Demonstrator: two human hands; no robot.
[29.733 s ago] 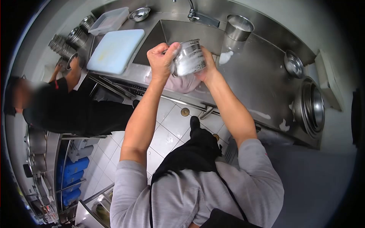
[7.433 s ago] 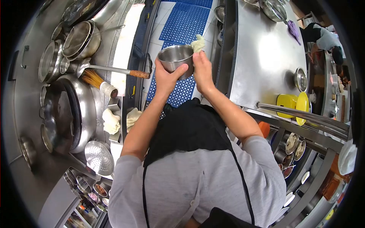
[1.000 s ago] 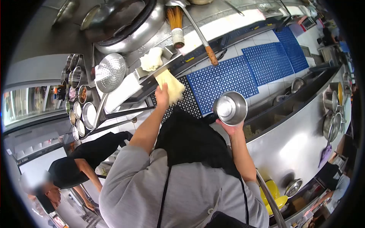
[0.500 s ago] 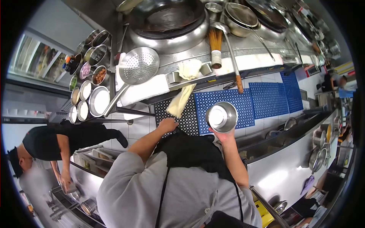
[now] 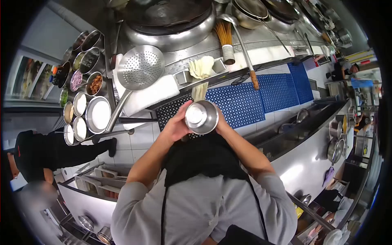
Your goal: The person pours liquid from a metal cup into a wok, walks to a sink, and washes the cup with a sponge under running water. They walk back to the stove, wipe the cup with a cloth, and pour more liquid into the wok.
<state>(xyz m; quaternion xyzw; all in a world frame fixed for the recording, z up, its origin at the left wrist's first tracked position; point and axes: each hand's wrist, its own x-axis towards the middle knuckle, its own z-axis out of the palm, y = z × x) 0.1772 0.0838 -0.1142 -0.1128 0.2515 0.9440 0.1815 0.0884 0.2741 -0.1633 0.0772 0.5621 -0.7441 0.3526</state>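
Note:
A round steel container [image 5: 210, 118] is held between my two hands in front of my body, its open top facing the camera and bright inside. My left hand [image 5: 178, 124] wraps its left side, fingers along the wall. On the right side my right hand [image 5: 221, 121] grips the wall, mostly hidden behind the container. Just beyond it, a pale yellow cloth [image 5: 201, 67] hangs over the counter's front edge. To the left of the cloth, a perforated strainer [image 5: 141, 67] lies with its handle pointing toward me.
A large wok [image 5: 169, 24] sits on the range, near a bamboo brush [image 5: 225, 38] and a long ladle [image 5: 245, 53]. Bowls of ingredients [image 5: 96, 83] stand at left. A co-worker [image 5: 41, 155] stands lower left; a steel counter [image 5: 304, 163] runs along the right.
The container has moved left, and my left hand has left the hanging cloth and come onto the container. The co-worker appears farther toward the left edge.

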